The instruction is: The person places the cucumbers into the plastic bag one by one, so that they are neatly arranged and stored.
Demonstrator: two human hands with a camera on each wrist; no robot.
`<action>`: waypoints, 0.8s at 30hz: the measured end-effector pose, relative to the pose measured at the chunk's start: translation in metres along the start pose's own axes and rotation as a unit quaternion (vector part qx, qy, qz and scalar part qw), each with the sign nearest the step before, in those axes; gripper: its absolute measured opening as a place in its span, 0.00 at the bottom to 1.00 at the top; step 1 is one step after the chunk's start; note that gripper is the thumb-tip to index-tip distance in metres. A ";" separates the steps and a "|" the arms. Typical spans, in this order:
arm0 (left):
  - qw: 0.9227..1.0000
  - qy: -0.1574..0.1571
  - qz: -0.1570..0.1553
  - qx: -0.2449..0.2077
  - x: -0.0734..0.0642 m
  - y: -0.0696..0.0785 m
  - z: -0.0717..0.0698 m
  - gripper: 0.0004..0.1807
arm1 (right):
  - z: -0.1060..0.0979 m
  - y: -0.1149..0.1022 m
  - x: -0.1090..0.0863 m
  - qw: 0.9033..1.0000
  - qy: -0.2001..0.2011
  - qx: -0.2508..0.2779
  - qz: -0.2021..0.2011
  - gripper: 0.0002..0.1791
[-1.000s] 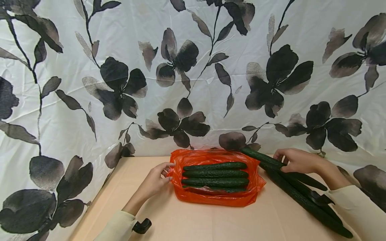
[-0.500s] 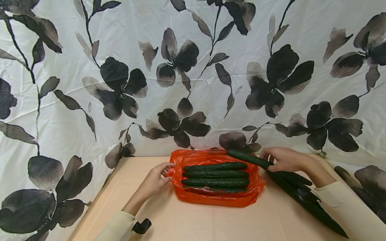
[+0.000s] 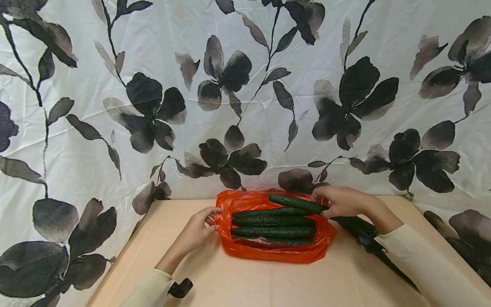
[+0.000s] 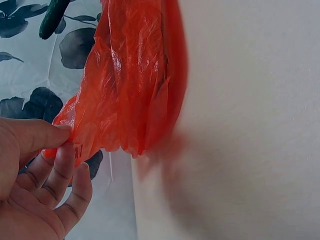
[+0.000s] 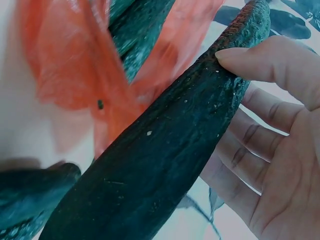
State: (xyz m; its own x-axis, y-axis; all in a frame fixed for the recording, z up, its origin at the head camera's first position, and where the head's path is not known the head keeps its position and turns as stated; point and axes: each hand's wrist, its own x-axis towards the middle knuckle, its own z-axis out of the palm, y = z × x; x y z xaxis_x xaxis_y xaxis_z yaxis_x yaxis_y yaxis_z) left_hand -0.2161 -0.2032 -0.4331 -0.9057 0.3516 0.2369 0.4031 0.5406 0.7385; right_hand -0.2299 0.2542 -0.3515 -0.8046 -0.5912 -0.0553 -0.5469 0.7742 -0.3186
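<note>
A red plastic bag (image 3: 268, 255) lies opened out on the table, with several dark green cucumbers (image 3: 274, 221) side by side in it. At the bag's left edge, my left hand (image 3: 197, 230) pinches the thin plastic between thumb and fingers; the left wrist view shows the bunched bag (image 4: 125, 75) at those fingertips. My right hand (image 3: 347, 202) grips another cucumber (image 3: 293, 202), whose far end lies over the back of the bag. In the right wrist view the thumb is on top of this cucumber (image 5: 145, 145), fingers behind it.
More cucumbers (image 3: 354, 226) lie on the table to the right of the bag, partly hidden under the right forearm. The beige tabletop (image 3: 245, 283) stretches in front of the bag. Floral cloth (image 3: 276, 170) hangs behind the table.
My right hand has moved left with the cucumber, from the group at the right to over the bag's back right part. My left hand stays on the bag's edge.
</note>
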 end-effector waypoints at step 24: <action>1.000 0.001 0.011 0.001 -0.001 -0.002 -0.001 0.27 | 0.010 -0.050 0.045 0.997 -0.013 -0.004 -0.072 0.19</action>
State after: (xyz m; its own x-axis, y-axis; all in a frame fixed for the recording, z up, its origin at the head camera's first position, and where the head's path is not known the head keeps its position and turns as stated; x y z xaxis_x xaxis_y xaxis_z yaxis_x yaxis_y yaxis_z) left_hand -0.2163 -0.2052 -0.4340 -0.8968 0.3620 0.2543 0.4233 0.5350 0.7312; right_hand -0.2365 0.1871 -0.3472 -0.7111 -0.7022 -0.0344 -0.6585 0.6824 -0.3172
